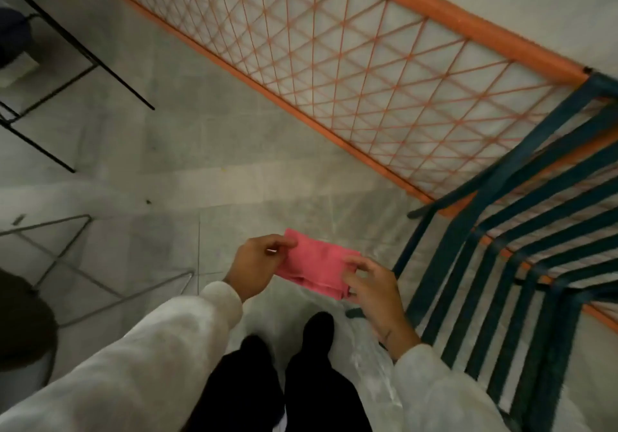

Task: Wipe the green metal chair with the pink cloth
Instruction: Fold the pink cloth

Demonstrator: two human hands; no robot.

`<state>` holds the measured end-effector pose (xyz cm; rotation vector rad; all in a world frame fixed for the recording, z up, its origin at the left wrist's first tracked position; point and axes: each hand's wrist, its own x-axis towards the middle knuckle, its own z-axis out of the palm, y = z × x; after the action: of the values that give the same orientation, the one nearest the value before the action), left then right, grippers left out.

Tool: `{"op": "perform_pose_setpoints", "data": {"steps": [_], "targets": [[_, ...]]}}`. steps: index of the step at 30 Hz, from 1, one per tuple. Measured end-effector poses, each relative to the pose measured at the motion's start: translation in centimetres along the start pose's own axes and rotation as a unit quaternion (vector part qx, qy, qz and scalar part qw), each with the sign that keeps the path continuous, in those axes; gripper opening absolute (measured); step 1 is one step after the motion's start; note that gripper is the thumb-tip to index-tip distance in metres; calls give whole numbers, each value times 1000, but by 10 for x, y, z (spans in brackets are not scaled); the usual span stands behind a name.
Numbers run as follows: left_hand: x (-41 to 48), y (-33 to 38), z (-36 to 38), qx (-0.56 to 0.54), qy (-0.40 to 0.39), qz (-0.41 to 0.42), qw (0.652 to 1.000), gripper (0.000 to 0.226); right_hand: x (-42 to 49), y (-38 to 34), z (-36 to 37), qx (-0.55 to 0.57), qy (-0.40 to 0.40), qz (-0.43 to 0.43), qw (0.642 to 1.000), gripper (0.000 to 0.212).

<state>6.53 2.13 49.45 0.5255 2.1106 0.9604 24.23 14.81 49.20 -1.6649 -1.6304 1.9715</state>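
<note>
A tiled seating area with metal furniture.
On the pale stone floor stand a green slatted chair, an orange wire-mesh frame and thin black legs.

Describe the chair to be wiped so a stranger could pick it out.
A long orange mesh frame crosses the top of the view; the green chair stands at its right end, lower right, just beyond the right hand holding the pink cloth. It alone has broad dark green slats, unlike the thin black frame and grey wire frame at left.
</note>
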Motion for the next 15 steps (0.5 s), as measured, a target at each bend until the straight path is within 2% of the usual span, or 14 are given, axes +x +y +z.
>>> {"op": "perform_pose_setpoints", "data": {"steps": [3, 7, 12, 15], "targets": [[45, -33, 18, 33, -35, -25, 999, 28, 46, 28, 17, -17, -9, 51, 999, 31], [116, -99, 50, 88, -80, -40, 992, 32, 119, 89, 45, -73, 22, 56, 996, 34], [205, -204, 96, 155, -161, -69, 972, 40, 221, 193, 93, -99, 49, 85, 990, 35], [254, -264, 116, 197, -189, -67, 960, 44, 277, 255, 125, -121, 65, 95, 986, 28]]}}
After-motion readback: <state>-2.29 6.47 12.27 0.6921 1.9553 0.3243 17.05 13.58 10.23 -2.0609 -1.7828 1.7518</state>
